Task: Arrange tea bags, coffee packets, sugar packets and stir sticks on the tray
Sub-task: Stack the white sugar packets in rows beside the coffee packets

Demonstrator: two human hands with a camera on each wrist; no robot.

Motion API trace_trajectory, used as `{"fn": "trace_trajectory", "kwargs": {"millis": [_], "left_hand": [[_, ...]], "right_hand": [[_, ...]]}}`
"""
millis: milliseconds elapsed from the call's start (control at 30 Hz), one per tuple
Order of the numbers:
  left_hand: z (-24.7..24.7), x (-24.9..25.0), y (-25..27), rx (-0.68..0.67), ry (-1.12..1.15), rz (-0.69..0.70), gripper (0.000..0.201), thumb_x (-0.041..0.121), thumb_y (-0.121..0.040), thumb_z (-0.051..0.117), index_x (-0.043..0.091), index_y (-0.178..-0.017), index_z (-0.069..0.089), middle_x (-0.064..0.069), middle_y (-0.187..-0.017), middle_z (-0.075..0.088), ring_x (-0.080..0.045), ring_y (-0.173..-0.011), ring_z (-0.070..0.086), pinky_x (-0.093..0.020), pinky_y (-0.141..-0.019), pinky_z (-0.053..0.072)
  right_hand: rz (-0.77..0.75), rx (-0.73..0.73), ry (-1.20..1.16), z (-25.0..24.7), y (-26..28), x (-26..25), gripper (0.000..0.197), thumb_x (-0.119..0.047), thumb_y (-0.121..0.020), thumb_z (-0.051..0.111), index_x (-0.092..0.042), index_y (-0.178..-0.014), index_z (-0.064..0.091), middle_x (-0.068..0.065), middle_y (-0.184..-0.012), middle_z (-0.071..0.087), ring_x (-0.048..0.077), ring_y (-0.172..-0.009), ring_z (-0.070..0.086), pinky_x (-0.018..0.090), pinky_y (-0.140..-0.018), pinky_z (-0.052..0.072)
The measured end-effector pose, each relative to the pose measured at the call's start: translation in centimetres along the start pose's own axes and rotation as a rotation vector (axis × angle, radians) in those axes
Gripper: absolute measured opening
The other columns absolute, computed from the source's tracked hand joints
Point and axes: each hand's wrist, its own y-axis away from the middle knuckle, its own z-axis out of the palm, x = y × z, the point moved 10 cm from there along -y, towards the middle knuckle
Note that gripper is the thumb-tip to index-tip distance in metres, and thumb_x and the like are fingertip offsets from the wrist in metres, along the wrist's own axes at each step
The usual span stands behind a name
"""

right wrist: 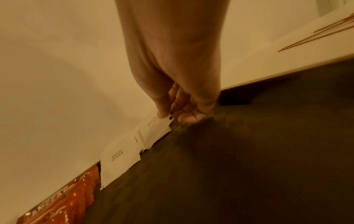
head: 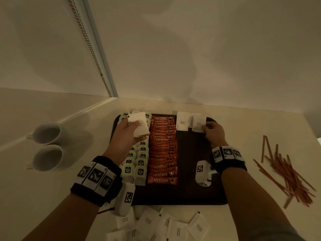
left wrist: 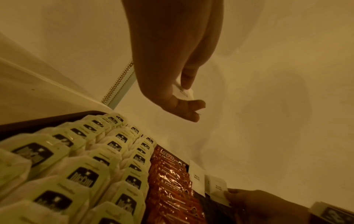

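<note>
1. The dark tray (head: 191, 193) lies on the pale tabletop (head: 86, 188), straight ahead of the person.
2. On the tray, two columns of tea bags (head: 140, 172) fill the 9 o'clock side, with a column of orange coffee packets (head: 162, 180) just beside them toward the middle.
3. White sugar packets begin a row along the tray's 12 o'clock edge: one placed packet (head: 182, 121) lies flat just beside the coffee packets.
4. The right hand (head: 214, 133) pinches a second sugar packet (head: 198, 125) by its corner, next to the placed one, at the tray's 1 o'clock corner.
5. The left hand (head: 129, 134) grips a small stack of sugar packets (head: 139, 124), raised above the tea bags.
6. More loose sugar packets (head: 165, 225) lie scattered on the tabletop at 6 o'clock, just off the tray.
7. A heap of thin brown stir sticks (head: 288, 173) rests on the tabletop at 3 o'clock, apart from the tray.
8. Two white cups (head: 46, 146) lie on their sides at 9 o'clock.
</note>
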Motion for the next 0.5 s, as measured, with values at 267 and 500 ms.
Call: {"fn": "trace_trajectory", "kwargs": {"millis": [267,500], "left_hand": [[0.2,-0.8,0.4,0.046,0.168,-0.153,0.022,0.031,-0.100,0.043,0.017,-0.112,0.054,-0.012,-0.107,0.062,-0.034,-0.102,0.062,-0.032,-0.063,0.059],[0.8,-1.5,0.5,0.017,0.159,-0.202,0.023,0.019,-0.101,0.041,0.012,-0.122,0.047,-0.018,-0.112,0.060,-0.038,-0.103,0.061,-0.028,-0.057,0.059]], "right_hand": [[-0.036,0.027,0.067,0.8,-0.3,-1.2,0.028,-0.018,-0.092,0.056,-0.004,-0.116,0.062,0.013,-0.118,0.062,0.027,-0.109,0.056,0.035,-0.094,0.044],[-0.050,0.119,0.104,0.4,0.0,-1.6,0.029,-0.019,-0.088,0.063,0.002,-0.108,0.057,0.018,-0.111,0.062,0.029,-0.103,0.056,0.023,-0.076,0.035]]}}
